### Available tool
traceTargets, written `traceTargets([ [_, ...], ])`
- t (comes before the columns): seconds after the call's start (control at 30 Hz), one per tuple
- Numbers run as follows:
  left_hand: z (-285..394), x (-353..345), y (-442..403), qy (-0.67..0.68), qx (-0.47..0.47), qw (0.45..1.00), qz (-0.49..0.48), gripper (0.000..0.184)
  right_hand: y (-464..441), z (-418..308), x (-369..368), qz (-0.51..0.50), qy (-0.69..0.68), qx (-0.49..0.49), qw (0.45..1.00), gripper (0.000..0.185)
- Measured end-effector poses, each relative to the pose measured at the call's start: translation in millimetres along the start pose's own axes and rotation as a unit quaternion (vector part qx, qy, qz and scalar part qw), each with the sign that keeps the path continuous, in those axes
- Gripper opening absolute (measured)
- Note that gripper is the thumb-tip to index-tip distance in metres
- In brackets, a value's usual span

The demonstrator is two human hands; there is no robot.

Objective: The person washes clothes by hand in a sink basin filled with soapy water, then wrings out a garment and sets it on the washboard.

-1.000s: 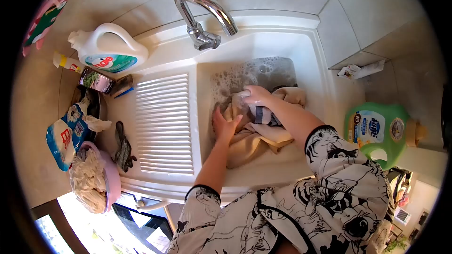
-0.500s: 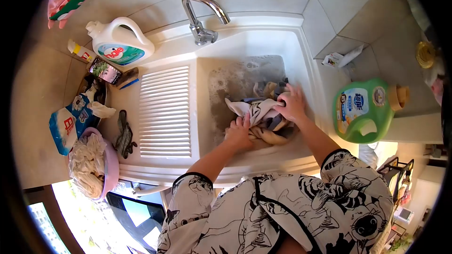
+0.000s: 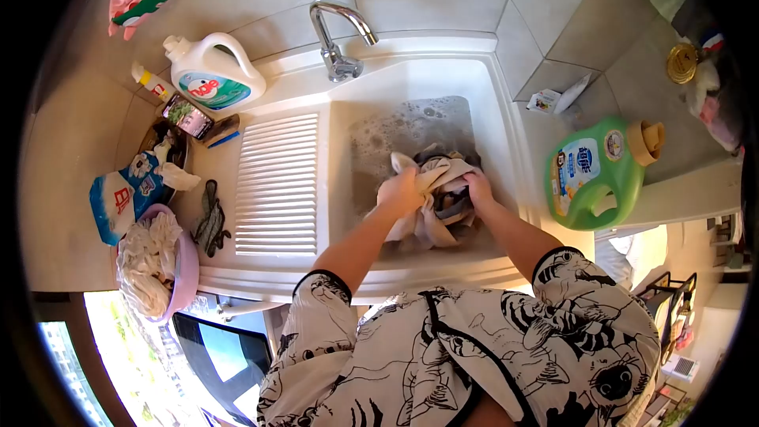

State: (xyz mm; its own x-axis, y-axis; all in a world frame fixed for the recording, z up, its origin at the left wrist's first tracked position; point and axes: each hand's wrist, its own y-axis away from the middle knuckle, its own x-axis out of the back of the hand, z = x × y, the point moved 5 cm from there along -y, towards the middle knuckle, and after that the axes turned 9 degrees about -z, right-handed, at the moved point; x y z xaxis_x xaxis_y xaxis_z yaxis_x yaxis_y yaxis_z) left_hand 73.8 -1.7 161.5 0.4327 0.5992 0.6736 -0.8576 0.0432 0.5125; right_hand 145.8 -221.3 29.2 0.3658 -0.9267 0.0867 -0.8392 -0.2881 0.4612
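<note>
A bunched pile of wet, light-coloured clothes [image 3: 433, 217] with darker pieces in it lies in the white sink basin [image 3: 504, 122], partly in grey, sudsy water [image 3: 387, 130]. My left hand [image 3: 402, 192] is closed on a fold at the pile's left side. At the right side, my right hand [image 3: 477, 188] grips the same light cloth, its fingers bent over the edge. Parts of both hands' fingers are hidden by the fabric. Left of the basin is the ribbed washboard [image 3: 277, 183] built into the sink.
A chrome faucet [image 3: 341, 39] rises behind the basin. A green detergent jug [image 3: 597, 174] stands on the right, a white detergent jug [image 3: 215, 73] at back left. A phone [image 3: 188, 117], a dark cloth [image 3: 211, 221] and a lilac basin [image 3: 186, 277] of pale clothes sit left.
My left hand has gone from fingers spread on the cloth to a closed grip. My right hand has moved down and left, and the cloth is bunched differently between them. The view has shifted slightly.
</note>
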Motion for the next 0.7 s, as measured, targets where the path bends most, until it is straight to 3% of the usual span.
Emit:
traceTargets([
  [0.07, 12.6, 29.3, 8.7, -0.016, -0.018, 1.0, 0.011, 0.044, 44.8, -51.7, -30.1, 0.046, -0.289, -0.083, 0.953, 0.032],
  [0.2, 48.0, 108.7, 59.2, -0.042, -0.044, 0.996, 0.06, 0.049, 67.1, -111.3, -72.5, -0.001, -0.39, -0.137, 0.911, 0.037],
  [0.43, 66.3, 226.3, 121.9, -0.208, -0.083, 0.952, 0.208, 0.045, 88.7, -234.3, -159.9, -0.123, -0.532, -0.045, 0.836, 0.041],
  [0.63, 65.5, 271.8, 161.7, -0.268, -0.026, 0.934, 0.237, 0.038, 96.2, -285.1, -233.1, -0.216, -0.621, -0.069, 0.75, 0.048],
  [0.7, 54.6, 267.5, 162.8, -0.286, -0.048, 0.923, 0.254, 0.034, 97.7, -290.5, -254.9, -0.227, -0.668, -0.095, 0.703, 0.052],
])
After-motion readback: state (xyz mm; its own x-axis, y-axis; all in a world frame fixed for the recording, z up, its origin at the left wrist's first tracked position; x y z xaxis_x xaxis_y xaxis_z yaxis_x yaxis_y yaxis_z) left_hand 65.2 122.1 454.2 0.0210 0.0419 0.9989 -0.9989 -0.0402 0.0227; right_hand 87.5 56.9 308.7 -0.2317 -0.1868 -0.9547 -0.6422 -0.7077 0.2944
